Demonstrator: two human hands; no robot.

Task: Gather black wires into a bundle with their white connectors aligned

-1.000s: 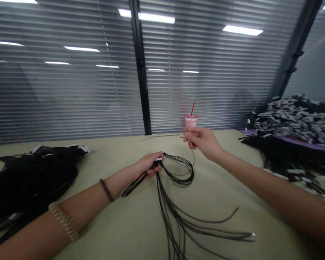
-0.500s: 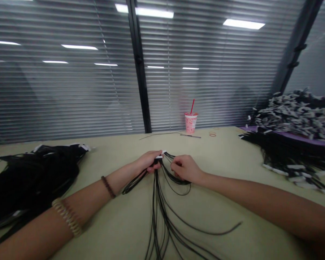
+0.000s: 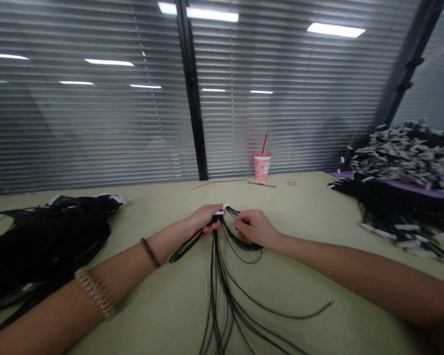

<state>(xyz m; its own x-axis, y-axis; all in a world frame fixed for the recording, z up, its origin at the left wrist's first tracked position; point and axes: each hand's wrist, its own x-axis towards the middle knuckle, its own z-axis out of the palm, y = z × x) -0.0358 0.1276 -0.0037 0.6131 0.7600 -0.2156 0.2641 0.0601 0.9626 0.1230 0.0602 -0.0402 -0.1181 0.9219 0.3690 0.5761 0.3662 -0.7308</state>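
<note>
My left hand [image 3: 208, 217] is closed around the end of a black wire harness [image 3: 222, 276], where a white connector [image 3: 218, 213] shows at the fingertips. A second small white connector [image 3: 226, 206] sticks out just beyond the thumb. Loose black wires hang from this grip and fan down toward the table's near side; one strand curves off to the right. My right hand [image 3: 254, 228] is pinched on some of the wires running from the connectors, a short way to the right. Its fingertips partly hide what they grip.
Black wire bundles with white ends [image 3: 59, 231] lie at the left. More bundles [image 3: 388, 212] and a high heap of white-ended wires [image 3: 410, 153] fill the right. At the back stand a pink cup [image 3: 262, 166] with a straw, a thin pen-like stick [image 3: 262, 185] and rubber bands [image 3: 291, 182].
Both hands keep their hold on the wires, almost unmoved. The whole view has shifted very slightly.
</note>
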